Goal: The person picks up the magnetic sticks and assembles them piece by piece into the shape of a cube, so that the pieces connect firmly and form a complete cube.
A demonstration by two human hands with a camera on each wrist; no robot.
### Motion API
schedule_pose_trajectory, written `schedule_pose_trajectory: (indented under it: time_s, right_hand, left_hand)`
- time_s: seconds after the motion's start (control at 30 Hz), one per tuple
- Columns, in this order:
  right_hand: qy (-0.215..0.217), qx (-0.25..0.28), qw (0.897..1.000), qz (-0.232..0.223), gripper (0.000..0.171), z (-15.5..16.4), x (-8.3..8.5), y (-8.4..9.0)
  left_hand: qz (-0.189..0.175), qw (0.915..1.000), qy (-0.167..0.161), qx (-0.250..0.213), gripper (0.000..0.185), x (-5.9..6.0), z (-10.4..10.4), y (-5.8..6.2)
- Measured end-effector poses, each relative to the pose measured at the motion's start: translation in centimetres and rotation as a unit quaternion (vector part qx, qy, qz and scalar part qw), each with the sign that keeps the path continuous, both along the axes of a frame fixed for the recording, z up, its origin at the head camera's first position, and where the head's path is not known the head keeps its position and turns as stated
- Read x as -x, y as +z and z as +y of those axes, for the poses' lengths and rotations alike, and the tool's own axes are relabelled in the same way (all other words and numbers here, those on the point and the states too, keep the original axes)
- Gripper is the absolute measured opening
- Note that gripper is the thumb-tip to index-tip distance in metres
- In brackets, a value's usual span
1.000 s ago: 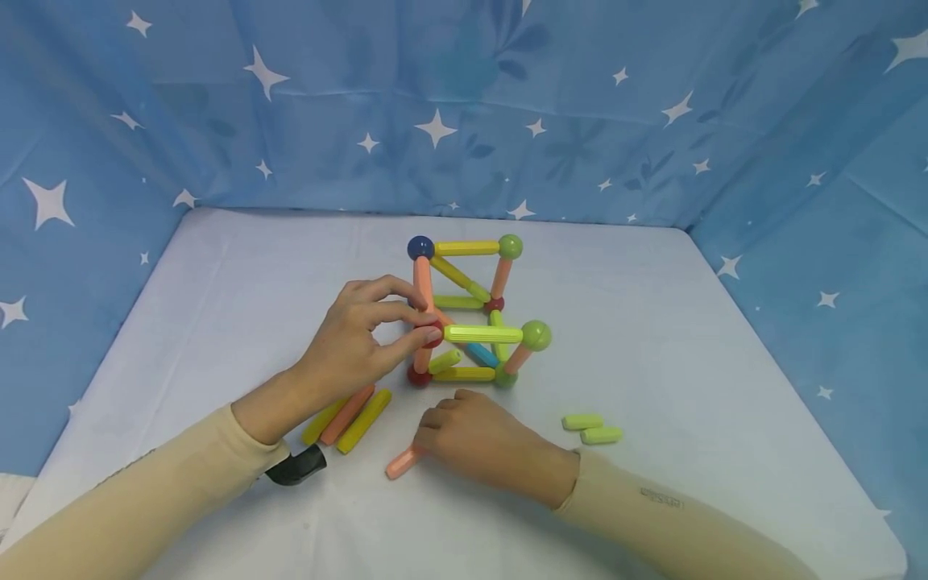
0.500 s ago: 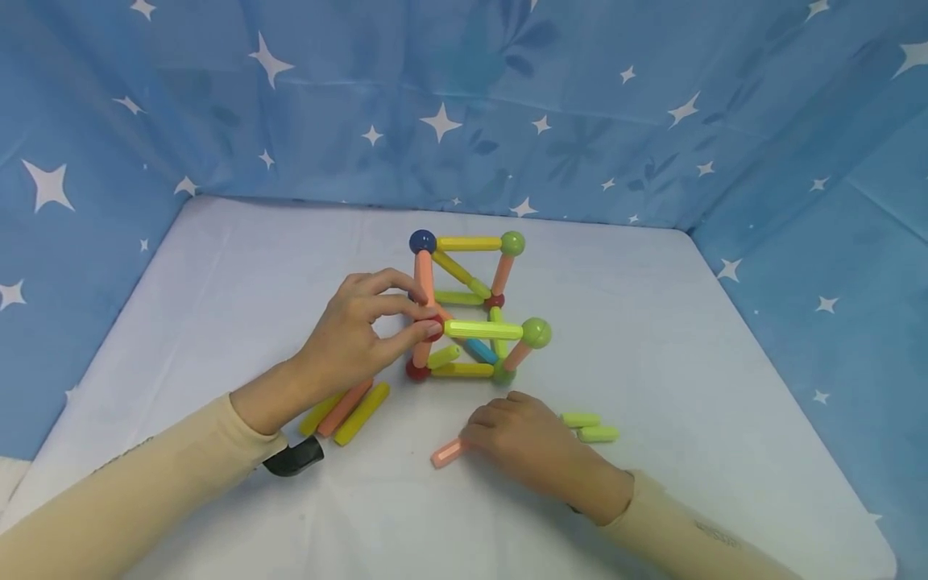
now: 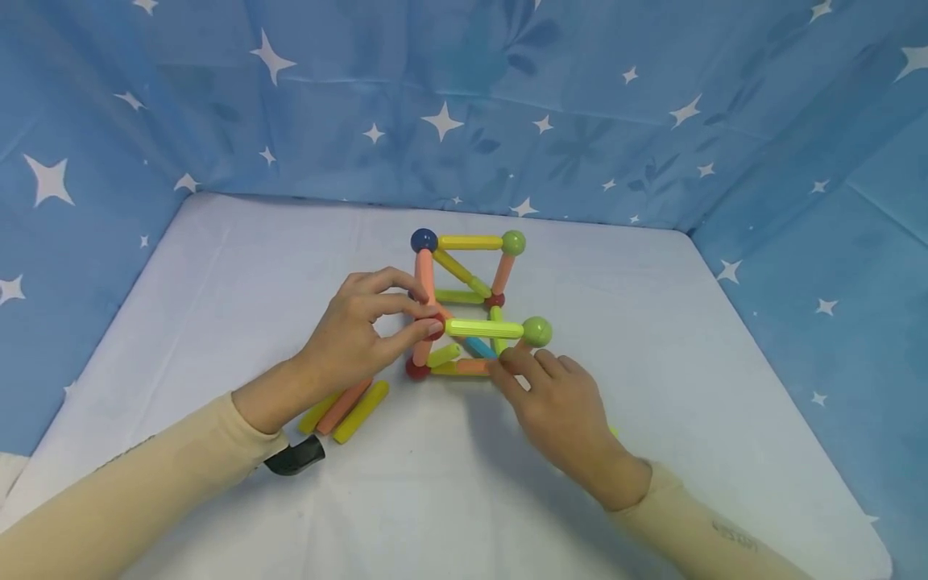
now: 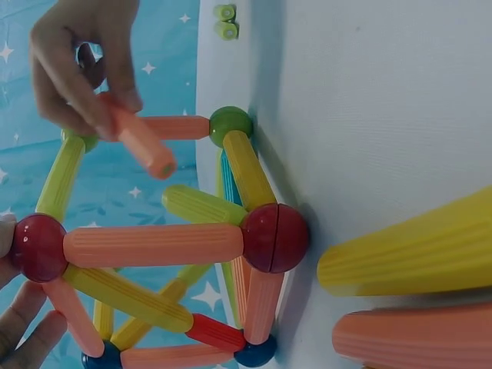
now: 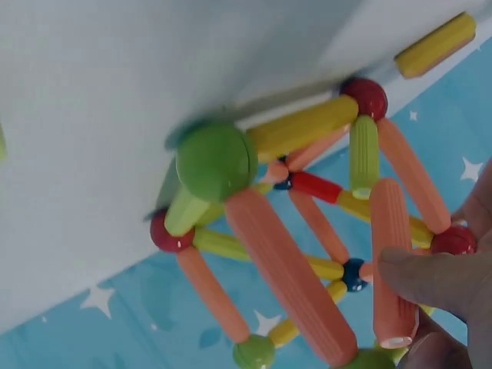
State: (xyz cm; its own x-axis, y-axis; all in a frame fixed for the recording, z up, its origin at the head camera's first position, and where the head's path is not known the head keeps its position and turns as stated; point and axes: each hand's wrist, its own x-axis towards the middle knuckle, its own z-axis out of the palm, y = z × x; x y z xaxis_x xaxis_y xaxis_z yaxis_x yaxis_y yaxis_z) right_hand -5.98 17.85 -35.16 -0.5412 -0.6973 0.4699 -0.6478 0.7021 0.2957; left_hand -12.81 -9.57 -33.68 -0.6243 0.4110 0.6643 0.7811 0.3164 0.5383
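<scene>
Hiding frame's [image 3: 471, 310] near green ball, right hand [image 3: 558, 403] pinches orange stick [image 3: 473, 366].

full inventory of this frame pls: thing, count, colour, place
Rod-and-ball frame: 1, orange, yellow, lime, blue and red rods joined by red, green and dark blue balls, mid-table.
Orange rod: 1, pinched in the right hand at the frame's near side.
Loose rods: 3, two yellow and one orange, lying together on the table near the left wrist.
Lime pieces: 2, short, side by side on the table, apart from the frame.
Table: 1, white cover.
Backdrop: 1, blue cloth with white stars, behind and at both sides.
Left hand: grips the frame's red ball at its upper near corner.
Right hand: holds the orange rod.
</scene>
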Motion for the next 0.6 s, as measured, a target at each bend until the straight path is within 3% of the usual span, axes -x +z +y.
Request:
schedule_pose_trajectory:
  time_s: [0.17,0.37,0.6]
  right_hand:
    - [-0.015,-0.002,1.000,0.003,0.039,-0.3,0.1,0.8]
    - [0.005,0.009,1.000,0.013,0.024,-0.4,0.5,0.5]
    - [0.025,0.027,0.999,0.037,0.038,-0.3,1.1,-0.2]
  left_hand:
    - [-0.005,1.0000,0.002,0.000,0.012,-0.1,-0.3,-0.2]
    - [0.005,0.9999,0.003,-0.009,0.011,0.0,-0.1,-0.2]
    - [0.009,0.9999,0.008,-0.008,0.010,-0.1,0.0,-0.2]
